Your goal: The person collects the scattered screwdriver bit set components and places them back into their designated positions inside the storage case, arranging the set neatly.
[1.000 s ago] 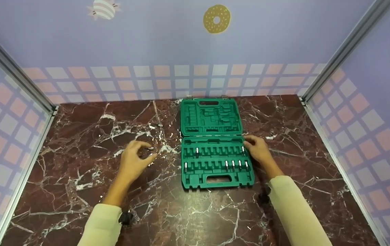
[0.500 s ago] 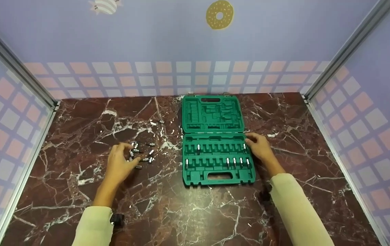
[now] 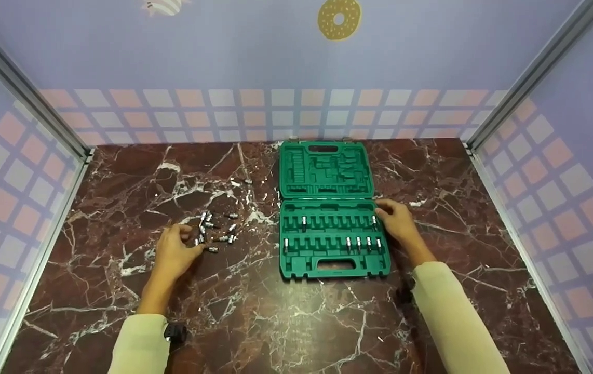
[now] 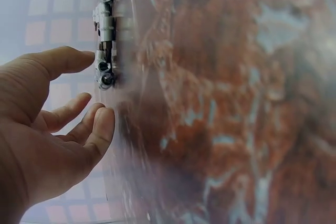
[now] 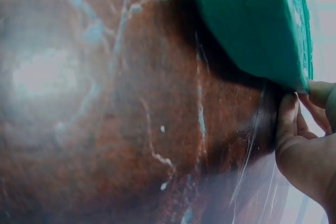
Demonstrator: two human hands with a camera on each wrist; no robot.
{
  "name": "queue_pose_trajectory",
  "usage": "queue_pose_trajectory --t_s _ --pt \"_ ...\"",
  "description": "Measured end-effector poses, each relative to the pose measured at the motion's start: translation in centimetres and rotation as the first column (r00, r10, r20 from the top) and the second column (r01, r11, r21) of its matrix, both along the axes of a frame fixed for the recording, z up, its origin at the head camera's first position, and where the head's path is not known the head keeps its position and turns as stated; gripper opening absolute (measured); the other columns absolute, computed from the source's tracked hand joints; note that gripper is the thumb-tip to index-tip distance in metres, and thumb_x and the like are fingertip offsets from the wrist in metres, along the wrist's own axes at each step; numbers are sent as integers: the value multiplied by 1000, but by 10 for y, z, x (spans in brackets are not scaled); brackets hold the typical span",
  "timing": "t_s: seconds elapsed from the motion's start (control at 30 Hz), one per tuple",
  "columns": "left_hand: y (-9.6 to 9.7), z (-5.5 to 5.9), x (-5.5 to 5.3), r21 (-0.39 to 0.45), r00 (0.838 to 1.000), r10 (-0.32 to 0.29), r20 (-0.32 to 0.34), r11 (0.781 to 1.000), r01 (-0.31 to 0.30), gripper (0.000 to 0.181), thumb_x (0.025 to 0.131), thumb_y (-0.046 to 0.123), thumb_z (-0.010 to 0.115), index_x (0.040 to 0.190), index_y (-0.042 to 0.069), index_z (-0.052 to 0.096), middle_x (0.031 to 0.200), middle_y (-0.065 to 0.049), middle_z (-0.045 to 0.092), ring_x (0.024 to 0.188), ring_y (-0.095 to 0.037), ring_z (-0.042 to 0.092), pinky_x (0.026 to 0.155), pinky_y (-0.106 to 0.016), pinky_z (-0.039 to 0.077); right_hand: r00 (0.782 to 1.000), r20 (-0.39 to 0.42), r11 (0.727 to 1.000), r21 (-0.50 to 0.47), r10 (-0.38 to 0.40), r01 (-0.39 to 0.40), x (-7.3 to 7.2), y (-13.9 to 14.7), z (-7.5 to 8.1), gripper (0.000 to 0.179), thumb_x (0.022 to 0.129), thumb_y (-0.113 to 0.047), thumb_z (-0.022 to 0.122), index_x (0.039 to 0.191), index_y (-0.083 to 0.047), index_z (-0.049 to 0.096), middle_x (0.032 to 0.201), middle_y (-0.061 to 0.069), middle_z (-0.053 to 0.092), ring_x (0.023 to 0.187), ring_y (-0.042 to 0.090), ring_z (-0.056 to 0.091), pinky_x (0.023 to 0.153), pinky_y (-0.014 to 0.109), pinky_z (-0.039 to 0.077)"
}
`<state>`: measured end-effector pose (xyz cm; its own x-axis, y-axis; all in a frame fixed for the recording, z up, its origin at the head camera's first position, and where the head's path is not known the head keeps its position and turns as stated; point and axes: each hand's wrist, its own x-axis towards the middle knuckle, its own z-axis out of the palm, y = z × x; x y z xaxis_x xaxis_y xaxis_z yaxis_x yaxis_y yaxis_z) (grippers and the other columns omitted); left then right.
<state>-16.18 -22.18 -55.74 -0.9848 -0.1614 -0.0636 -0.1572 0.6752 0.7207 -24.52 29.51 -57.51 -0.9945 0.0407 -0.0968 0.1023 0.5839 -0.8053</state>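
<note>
My left hand (image 3: 174, 252) is low at the left edge of a loose pile of silver bit sockets (image 3: 208, 225) with dark tips. Its thumb and fingers are spread apart, and the left wrist view shows nothing between them, with bit sockets (image 4: 106, 30) just beyond the fingertips. A green socket case (image 3: 335, 264) lies unfolded on the table, several bit sockets (image 3: 359, 244) standing in its slotted lower half. At the case's right edge, near the hinge, my right hand (image 3: 398, 223) pinches the rim. The right wrist view shows fingers (image 5: 320, 94) against the case corner.
The case's moulded lid (image 3: 327, 169) lies flat toward the back wall. One bit socket (image 3: 247, 181) lies alone behind the pile. Patterned walls (image 3: 255, 52) enclose the dark red marbled tabletop (image 3: 275, 322) on the back, left and right.
My left hand has drawn back to the left, and the pile it partly covered now shows. Its fingers have spread wider. The right hand stays at the case's edge. The head view has shifted slightly.
</note>
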Motion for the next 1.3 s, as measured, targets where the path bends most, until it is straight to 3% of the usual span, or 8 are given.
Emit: queue_pose_trajectory --t_s 0.5,0.77,1.3 --pt "-1 -6 -3 -60 998 6 -59 998 -10 29 81 1 74 108 -10 67 105 -26 61 98 -42 61 94 -54 48 1000 6 1000 0 13 -13 1 1 1 32 106 -10 57 135 0 64 134 26 64 120 39 61 102 52 49" --pt "-3 -7 -4 -95 996 12 -91 995 -21 21 81 -3 70 101 -10 69 100 -26 64 96 -42 63 95 -55 47 1000 5 1000 -21 2 -2 1 0 0 32 105 -9 58 134 2 64 132 26 65 120 39 61 102 51 49" --pt "-1 -10 -4 -81 989 54 -140 995 -66 16 81 -4 66 96 -7 72 91 -24 73 89 -42 68 91 -55 51 1000 -4 1000 7 16 -16 1 0 0 33 106 -11 57 136 1 64 134 26 64 121 40 61 102 53 50"
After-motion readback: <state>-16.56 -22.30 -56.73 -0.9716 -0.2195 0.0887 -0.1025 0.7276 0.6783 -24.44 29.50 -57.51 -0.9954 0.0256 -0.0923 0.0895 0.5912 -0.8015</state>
